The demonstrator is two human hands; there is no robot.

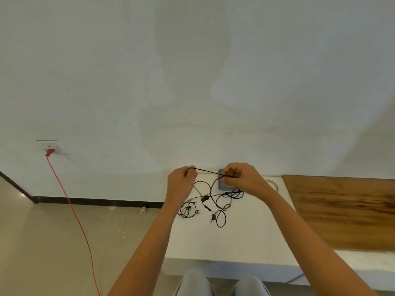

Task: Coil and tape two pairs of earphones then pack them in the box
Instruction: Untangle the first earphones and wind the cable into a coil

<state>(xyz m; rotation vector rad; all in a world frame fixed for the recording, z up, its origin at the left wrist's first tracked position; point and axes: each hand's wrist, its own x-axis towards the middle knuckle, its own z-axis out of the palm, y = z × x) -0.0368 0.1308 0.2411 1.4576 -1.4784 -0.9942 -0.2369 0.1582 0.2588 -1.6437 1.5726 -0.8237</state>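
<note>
Both hands are raised above the white bench point(245, 238), holding a thin black earphone cable point(207, 171) stretched taut between them. The left hand point(180, 181), at about ten o'clock from the tangle below, is closed with its fingertips pinching one end of the stretch. The right hand point(241, 178), at about two o'clock, is curled, thumb and fingers pinching the cable where several strands gather. From the right hand the cable drops in loose loops to the bench, running into a tangled heap of black earphone wire point(220, 208) with an inline remote and earbuds showing. At about eight o'clock from that heap lies a second, smaller bundle of black earphones point(188, 211), roughly coiled, just apart from the first. A small dark grey square box point(220, 184) sits on the bench at the wall, partly hidden behind the right hand. At three o'clock a brown wooden board point(346, 212) lies on the bench.
</note>
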